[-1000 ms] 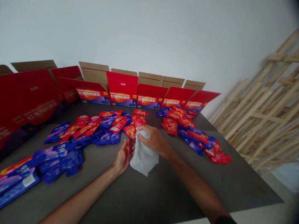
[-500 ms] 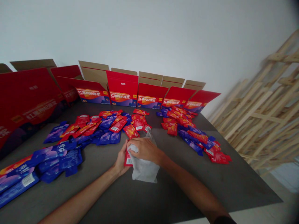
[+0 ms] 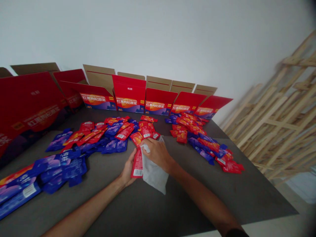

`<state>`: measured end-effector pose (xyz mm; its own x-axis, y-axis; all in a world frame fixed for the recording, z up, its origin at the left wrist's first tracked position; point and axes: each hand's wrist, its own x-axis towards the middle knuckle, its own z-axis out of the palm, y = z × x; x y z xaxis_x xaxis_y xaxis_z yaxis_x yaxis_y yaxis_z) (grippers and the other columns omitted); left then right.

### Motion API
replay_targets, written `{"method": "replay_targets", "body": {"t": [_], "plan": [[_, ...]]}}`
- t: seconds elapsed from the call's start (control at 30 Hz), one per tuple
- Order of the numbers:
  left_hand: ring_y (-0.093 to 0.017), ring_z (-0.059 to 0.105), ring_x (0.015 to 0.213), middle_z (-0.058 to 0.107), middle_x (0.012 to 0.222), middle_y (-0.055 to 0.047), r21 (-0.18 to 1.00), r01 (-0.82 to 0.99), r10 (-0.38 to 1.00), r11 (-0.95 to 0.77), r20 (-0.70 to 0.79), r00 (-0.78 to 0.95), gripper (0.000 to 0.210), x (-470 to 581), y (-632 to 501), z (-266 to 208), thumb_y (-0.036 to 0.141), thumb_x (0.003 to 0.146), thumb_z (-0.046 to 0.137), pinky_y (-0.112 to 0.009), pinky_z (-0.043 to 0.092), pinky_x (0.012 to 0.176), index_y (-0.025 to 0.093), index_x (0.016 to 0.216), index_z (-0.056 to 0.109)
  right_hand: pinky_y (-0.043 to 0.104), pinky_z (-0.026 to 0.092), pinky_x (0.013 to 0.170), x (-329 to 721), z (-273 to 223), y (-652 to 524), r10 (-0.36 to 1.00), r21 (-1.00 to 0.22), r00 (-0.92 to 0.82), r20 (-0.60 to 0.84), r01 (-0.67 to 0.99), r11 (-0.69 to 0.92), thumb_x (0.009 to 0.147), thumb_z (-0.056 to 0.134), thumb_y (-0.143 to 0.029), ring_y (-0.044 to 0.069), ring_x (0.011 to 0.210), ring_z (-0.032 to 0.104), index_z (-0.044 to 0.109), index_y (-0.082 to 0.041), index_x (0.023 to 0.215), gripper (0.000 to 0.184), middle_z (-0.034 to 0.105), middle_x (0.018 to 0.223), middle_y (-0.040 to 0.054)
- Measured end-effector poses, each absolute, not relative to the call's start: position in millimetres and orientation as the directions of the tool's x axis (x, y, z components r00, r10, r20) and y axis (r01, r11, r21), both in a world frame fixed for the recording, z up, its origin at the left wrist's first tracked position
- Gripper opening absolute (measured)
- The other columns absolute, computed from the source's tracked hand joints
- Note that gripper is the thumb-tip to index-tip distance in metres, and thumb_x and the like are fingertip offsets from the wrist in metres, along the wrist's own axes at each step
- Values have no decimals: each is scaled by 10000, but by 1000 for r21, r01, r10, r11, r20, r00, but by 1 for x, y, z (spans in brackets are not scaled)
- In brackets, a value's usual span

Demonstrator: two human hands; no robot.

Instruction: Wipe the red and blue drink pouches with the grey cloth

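My left hand (image 3: 128,169) is closed around the lower left side of a red sachet (image 3: 137,164), whose barcode end points toward me. Over the sachet's upper end, my right hand (image 3: 156,151) grips a white cloth (image 3: 155,176) that hangs down to the right. The right fingertips and the sachet's top are partly covered by the cloth and hand. Just beyond the hands lies a pile of red sachets (image 3: 146,129), mixed with blue sachets (image 3: 114,128) to the left.
Open red cartons (image 3: 158,102) line the back of the dark table (image 3: 187,197) against the wall. More red and blue sachets (image 3: 207,141) form a pile on the right. Large blue sachets (image 3: 53,168) lie at the left, and wooden racks (image 3: 278,125) stand beyond the right edge.
My right hand and the cloth have shifted slightly up and right along the red sachet. More of the sachet's printed face and barcode now shows. The left hand stays nearly in place.
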<state>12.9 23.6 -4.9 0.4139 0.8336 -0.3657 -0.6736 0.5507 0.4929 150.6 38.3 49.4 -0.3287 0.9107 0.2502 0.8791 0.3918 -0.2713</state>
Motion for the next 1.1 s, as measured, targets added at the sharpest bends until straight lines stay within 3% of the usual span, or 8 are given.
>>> {"method": "replay_targets", "body": {"t": [0.37, 0.47, 0.73, 0.9, 1.1], "plan": [[-267, 720, 962, 767, 1026, -113, 498, -691, 852, 523, -332, 406, 458, 10, 27, 3, 385, 964, 436, -368, 523, 927, 98, 1275, 611, 294, 445, 841, 149, 46, 29, 723, -325, -680, 123, 661, 676, 877, 617, -276, 190, 974, 641, 630, -221, 1086, 216, 691, 1113, 43], [-273, 720, 966, 769, 1020, -107, 515, -668, 843, 537, -352, 406, 460, 10, 25, 3, 388, 961, 446, -379, 517, 940, 106, 1288, 604, 287, 448, 811, 149, 47, 29, 742, -346, -655, 140, 670, 657, 882, 610, -274, 190, 969, 643, 636, -227, 1077, 202, 693, 1105, 34], [-267, 735, 909, 771, 993, -128, 501, -669, 834, 549, -378, 402, 422, 11, 23, -5, 346, 959, 468, -375, 541, 912, 72, 1245, 614, 284, 445, 811, 146, 51, 35, 903, -338, -365, 228, 840, 425, 943, 530, -268, 177, 982, 638, 601, -257, 1111, 183, 667, 1138, 26], [-268, 727, 943, 766, 1019, -127, 508, -677, 846, 532, -358, 396, 454, 10, 26, -3, 372, 967, 441, -382, 524, 937, 79, 1276, 599, 298, 462, 796, 146, 48, 32, 852, -329, -494, 177, 786, 524, 918, 551, -279, 197, 980, 642, 601, -240, 1123, 214, 675, 1149, 39], [-281, 715, 981, 764, 1029, -127, 503, -671, 838, 545, -321, 441, 499, 10, 27, 2, 410, 971, 407, -388, 509, 950, 86, 1300, 595, 304, 443, 882, 147, 44, 24, 719, -351, -686, 113, 650, 675, 873, 614, -306, 204, 1026, 636, 632, -242, 1079, 215, 699, 1123, 27]]}}
